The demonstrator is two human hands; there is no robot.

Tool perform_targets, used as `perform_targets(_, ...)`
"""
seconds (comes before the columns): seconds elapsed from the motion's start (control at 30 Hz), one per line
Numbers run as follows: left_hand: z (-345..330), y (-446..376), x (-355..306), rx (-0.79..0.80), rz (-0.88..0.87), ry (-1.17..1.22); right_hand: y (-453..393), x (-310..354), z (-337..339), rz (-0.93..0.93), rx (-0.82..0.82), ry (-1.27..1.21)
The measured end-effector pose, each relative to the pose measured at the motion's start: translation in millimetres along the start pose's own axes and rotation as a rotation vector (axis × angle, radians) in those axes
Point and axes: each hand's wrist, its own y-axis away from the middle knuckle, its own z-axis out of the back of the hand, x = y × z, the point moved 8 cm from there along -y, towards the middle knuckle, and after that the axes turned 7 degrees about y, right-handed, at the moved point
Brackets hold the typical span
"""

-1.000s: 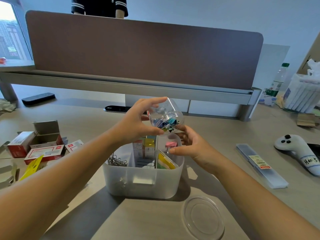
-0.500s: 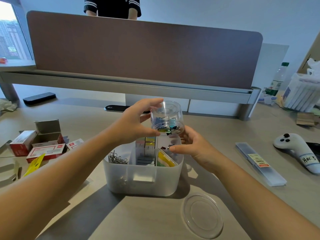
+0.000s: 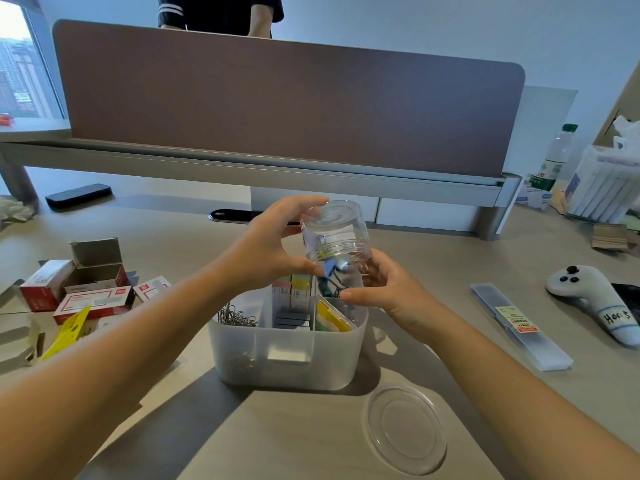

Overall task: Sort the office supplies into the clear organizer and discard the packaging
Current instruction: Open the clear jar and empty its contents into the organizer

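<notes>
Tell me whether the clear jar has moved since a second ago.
Yes. The clear jar, gripped by the left hand, has tipped from tilted to mouth-down over the organizer; its clips now spill out.

The white controller (image 3: 595, 299) on the right of the desk carries a white label with handwritten letters that read about "Hoo5". The long clear case (image 3: 519, 327) beside it has a yellow and red sticker, but its print is too small to read.
</notes>
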Motion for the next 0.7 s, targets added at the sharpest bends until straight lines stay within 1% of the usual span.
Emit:
perform_targets(0.37, 2.3, 0.8, -0.8, -0.034, 0.058, 0.025, 1.5, 0.2, 1.6, -0.001, -0.013, 0.015)
perform_targets(0.5, 1.8, 4.6, -11.1, 0.030, 0.004, -0.015, 3.7, 2.7, 1.2, 0.008, -0.012, 0.036)
perform_targets(0.6, -4.9, 7.3, -11.1, 0.095, 0.020, -0.072, 4.8, 1.7, 1.0, 0.001, -0.004, 0.041)
perform_targets(0.7, -1.2, 8.9, -12.8, 0.047, 0.007, -0.047, 5.3, 3.7, 0.7, 0.006, -0.005, 0.053)
